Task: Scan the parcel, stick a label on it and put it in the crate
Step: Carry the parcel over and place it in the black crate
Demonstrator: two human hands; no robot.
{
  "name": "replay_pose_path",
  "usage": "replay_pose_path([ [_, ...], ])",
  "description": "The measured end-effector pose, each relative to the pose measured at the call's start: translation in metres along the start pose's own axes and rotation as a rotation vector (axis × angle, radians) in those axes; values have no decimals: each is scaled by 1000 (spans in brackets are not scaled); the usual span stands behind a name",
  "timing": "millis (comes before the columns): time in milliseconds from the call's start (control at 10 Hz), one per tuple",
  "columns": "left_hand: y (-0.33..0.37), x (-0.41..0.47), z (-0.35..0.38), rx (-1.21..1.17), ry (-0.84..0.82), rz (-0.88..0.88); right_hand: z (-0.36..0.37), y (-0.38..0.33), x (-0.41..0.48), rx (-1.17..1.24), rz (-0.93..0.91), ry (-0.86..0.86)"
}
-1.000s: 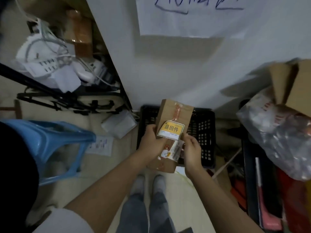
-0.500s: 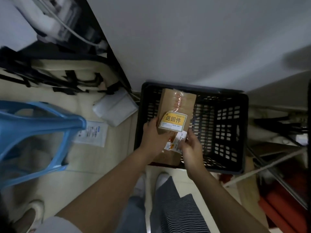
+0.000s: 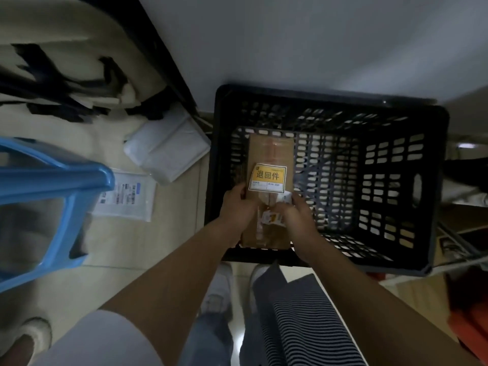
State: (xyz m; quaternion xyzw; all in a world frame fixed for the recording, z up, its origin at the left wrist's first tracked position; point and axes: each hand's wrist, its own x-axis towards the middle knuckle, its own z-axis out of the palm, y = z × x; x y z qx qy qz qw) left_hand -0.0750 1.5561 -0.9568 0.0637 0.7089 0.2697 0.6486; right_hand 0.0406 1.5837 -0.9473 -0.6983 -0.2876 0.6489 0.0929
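Note:
A brown cardboard parcel [image 3: 270, 151] with clear tape is held inside the left part of a black slatted plastic crate [image 3: 401, 180] on the floor. A yellow and white label [image 3: 267, 178] with black characters is stuck on the parcel's top face. My left hand [image 3: 236, 207] grips the parcel's left edge. My right hand [image 3: 295, 217] holds its right edge, over a smaller white sticker. The crate holds nothing else that I can see.
A blue plastic stool [image 3: 47, 196] stands at the left. A white padded mailer [image 3: 166, 151] and a flat white bag with printed labels [image 3: 126, 196] lie on the floor beside the crate. A white wall [image 3: 317, 43] rises behind the crate. My shoes [image 3: 219, 291] are below.
The view has tipped down and closed in on the crate. Both hands have lowered the parcel from above the crate's near rim down into the crate.

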Motion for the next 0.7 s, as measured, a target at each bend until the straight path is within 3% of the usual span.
replay_pose_path([
  [200, -18, 32, -4, -9, -26, -12, 8, 13, 34, 33, 30, -73],
  [400, -41, 39, -12, 60, -134, -109, 12, 26, 50, 104, 251, -160],
  [500, -54, 40, -12, 97, -154, -116, 7, 27, 48, 67, 264, -168],
  [700, -28, 11, -20, 146, -62, -138, -15, 19, 17, 72, 294, -45],
])
